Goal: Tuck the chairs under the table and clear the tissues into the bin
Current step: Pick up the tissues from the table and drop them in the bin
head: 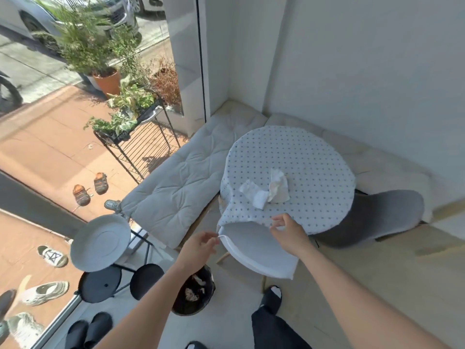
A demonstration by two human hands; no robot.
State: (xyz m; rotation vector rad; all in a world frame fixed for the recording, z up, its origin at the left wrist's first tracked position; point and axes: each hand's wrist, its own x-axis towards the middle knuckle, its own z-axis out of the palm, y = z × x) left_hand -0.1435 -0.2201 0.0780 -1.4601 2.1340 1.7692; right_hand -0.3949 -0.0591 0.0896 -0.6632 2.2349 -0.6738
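A round table under a dotted tablecloth [302, 157] stands in the corner. Two crumpled white tissues [264, 191] lie on it near the front. A white chair [259, 255] sits at the table's near edge, its seat partly under the hanging cloth. A grey chair [382, 217] is pushed in at the table's right side. My left hand [198, 248] pinches the cloth's hanging corner at the white chair's left edge. My right hand [289, 234] pinches the cloth's hem above the chair. A black bin [193, 295] with tissue scraps inside stands on the floor below my left forearm.
Grey cushions [176, 182] cover a bench along the window and wall. A white round side table [99, 241] and two black stools [100, 283] stand at the left by the glass. Black slippers [88, 328] lie on the floor near my feet.
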